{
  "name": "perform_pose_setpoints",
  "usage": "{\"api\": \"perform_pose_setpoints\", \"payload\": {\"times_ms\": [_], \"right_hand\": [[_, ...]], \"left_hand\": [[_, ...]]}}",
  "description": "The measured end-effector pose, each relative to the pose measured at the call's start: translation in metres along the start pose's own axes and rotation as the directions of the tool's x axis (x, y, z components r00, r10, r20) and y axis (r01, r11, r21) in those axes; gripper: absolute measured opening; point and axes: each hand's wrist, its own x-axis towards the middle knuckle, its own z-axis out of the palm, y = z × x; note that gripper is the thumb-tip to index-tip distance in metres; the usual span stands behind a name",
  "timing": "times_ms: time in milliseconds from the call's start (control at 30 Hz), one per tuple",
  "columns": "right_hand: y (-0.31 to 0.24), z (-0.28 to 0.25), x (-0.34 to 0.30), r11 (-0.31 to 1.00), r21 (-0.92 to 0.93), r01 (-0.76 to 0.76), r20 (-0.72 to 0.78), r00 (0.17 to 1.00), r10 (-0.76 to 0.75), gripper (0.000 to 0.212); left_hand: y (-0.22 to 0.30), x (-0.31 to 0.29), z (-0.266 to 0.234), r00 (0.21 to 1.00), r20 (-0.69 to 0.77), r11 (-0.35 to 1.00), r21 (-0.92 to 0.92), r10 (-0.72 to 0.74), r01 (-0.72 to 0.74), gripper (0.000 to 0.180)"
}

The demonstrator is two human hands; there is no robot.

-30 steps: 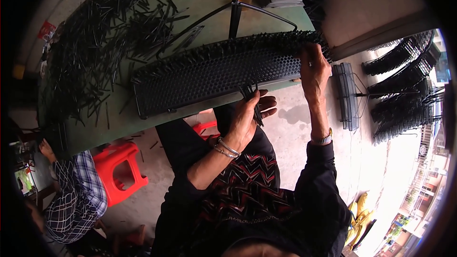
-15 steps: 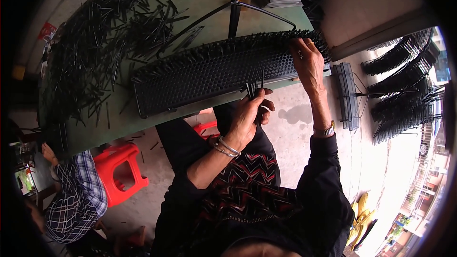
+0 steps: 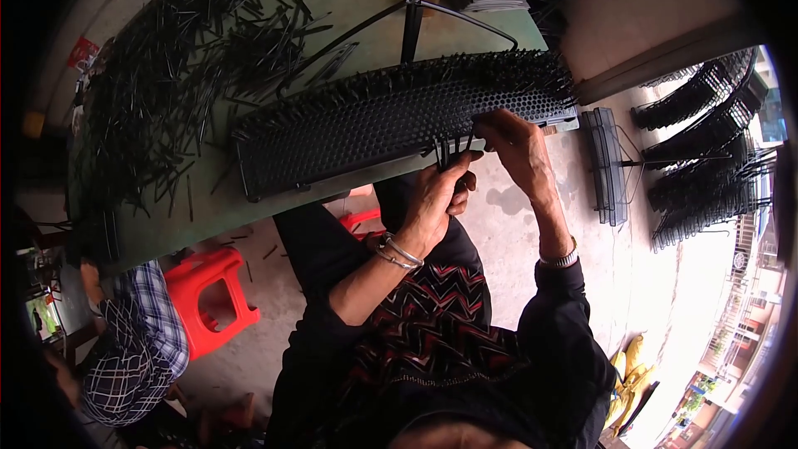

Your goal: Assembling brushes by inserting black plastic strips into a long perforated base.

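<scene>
Since a moment ago my right hand (image 3: 517, 150) has slid down from the top of the long black perforated plastic panel bristling with pegs (image 3: 399, 120) to its lower right edge, close beside my left hand (image 3: 436, 195). My left hand is clenched around a small bundle of thin black plastic sticks (image 3: 449, 154), their tips standing up against the panel's near edge. My right hand rests on the panel with fingers curled at its rim, just beside the bundle; I cannot tell whether it pinches a stick. The panel lies along the near edge of the green surface (image 3: 349, 8), its right end reaching that surface's right corner. A big loose heap of black sticks (image 3: 166, 83) covers the left half of the surface, well apart from my hands. A black metal stand (image 3: 411, 4) rises behind the panel. Below the surface's left end sit a red plastic stool (image 3: 208, 287) and a person in a checked shirt (image 3: 137, 349). Black wire racks (image 3: 706, 150) stand on the floor to my right.
</scene>
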Motion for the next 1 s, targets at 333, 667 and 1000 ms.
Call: {"api": "perform_pose_setpoints", "payload": {"times_ms": [333, 667, 1000], "right_hand": [[0.009, -0.026, 0.011, 0.939, -0.304, 0.159, -0.566, 0.763, -0.313, 0.008], [0.008, -0.028, 0.026, 0.933, -0.336, 0.132, -0.551, 0.776, -0.309, 0.011], [0.009, -0.033, 0.032, 0.927, -0.301, 0.222, -0.469, 0.812, -0.347, 0.012]], "left_hand": [[0.0, 0.007, -0.015, 0.991, -0.123, 0.996, 0.069, -0.044, 0.052, 0.031], [-0.007, 0.009, -0.017, 0.997, 0.075, 0.999, -0.03, 0.018, -0.016, 0.031], [-0.001, 0.006, -0.007, 0.997, 0.064, 0.999, 0.007, 0.031, -0.031, 0.033]]}}
